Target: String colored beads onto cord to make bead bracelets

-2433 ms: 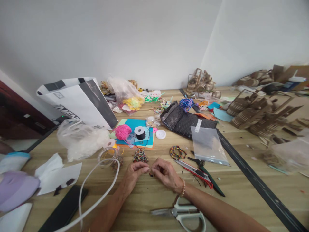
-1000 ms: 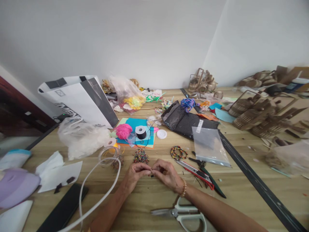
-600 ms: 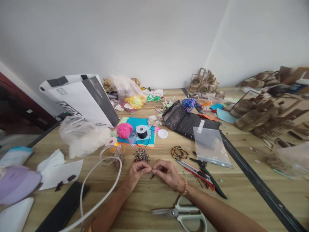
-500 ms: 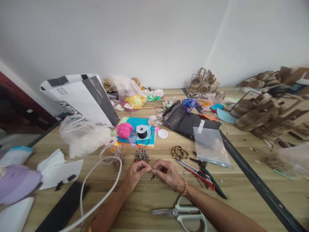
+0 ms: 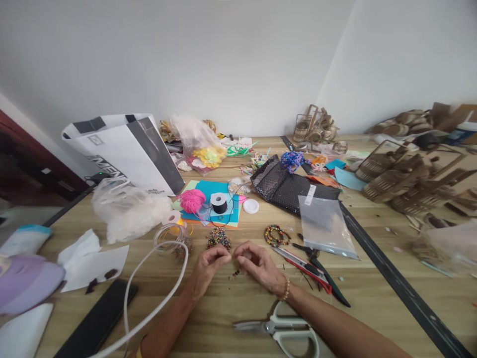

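Note:
My left hand and my right hand rest close together on the wooden table, each with fingertips pinched. Between them hangs a short strand of small dark beads on a thin thread; the thread itself is too fine to see clearly. A pile of mixed coloured beads lies just beyond my left hand. A finished beaded bracelet lies beyond my right hand. A black thread spool stands on blue paper farther back.
White-handled scissors lie near my right forearm. A red cutter and dark pliers lie to the right. A clear zip bag, black mesh pouch, white tube, glass jar and black phone surround the work spot.
My hands have drawn slightly apart and moved a little away from me. The beaded strand now hangs lower between them, close to the table.

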Demonstrator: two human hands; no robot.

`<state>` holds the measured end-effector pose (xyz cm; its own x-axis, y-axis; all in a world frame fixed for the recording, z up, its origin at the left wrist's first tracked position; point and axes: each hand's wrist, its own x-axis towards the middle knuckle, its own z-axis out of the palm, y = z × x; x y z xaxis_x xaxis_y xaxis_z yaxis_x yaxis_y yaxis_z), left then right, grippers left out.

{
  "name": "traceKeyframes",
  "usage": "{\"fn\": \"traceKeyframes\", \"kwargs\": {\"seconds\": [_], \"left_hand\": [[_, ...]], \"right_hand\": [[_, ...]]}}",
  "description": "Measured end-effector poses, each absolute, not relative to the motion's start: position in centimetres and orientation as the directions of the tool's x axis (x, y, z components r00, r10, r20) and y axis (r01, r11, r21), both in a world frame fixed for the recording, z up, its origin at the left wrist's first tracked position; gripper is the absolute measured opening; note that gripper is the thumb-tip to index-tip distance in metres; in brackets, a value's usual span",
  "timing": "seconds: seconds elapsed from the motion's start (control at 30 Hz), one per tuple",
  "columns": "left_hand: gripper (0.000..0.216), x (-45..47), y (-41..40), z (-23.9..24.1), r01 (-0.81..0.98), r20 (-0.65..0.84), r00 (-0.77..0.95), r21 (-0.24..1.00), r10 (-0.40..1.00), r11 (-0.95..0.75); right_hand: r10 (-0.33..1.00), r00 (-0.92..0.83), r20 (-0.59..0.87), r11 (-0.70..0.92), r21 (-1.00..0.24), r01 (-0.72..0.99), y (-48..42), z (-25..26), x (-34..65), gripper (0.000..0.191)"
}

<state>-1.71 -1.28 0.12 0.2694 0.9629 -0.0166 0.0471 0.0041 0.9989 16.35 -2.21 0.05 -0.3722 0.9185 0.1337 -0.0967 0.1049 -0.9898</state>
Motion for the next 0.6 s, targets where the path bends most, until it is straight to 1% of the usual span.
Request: {"fn": "traceKeyframes", "kwargs": {"seconds": [0.1, 0.2, 0.33, 0.47, 0.6], "left_hand": [[0.018, -1.7, -1.3, 0.1, 0.038, -0.01, 0.275, 0.999, 0.961, 0.0], [0.018, -1.7, -1.3, 0.3, 0.048, -0.005, 0.274, 0.999, 0.962, -0.008], [0.017, -1.7, -1.2, 0.6, 0.069, 0.007, 0.262, 0.997, 0.965, -0.026], [0.017, -1.6, -1.1, 0.7, 0.102, 0.021, 0.274, 0.994, 0.961, -0.05], [0.016, -1.6, -1.0, 0.3, 0.117, 0.064, 0.293, 0.988, 0.954, -0.102]], "right_hand": [[0.863, -0.497, 0.093, -0.031, -0.971, -0.236, -2.1, -0.1, 16.2, 0.037], [0.834, -0.546, 0.075, -0.111, -0.947, -0.3, -2.0, -0.6, 16.1, 0.037], [0.851, -0.522, 0.055, -0.115, -0.951, -0.287, -1.8, -1.1, 16.2, 0.033], [0.876, -0.482, 0.028, -0.082, -0.975, -0.206, -1.7, -1.2, 16.3, 0.031], [0.898, -0.439, 0.016, -0.052, -0.988, -0.142, -1.7, -0.9, 16.4, 0.033]]}}
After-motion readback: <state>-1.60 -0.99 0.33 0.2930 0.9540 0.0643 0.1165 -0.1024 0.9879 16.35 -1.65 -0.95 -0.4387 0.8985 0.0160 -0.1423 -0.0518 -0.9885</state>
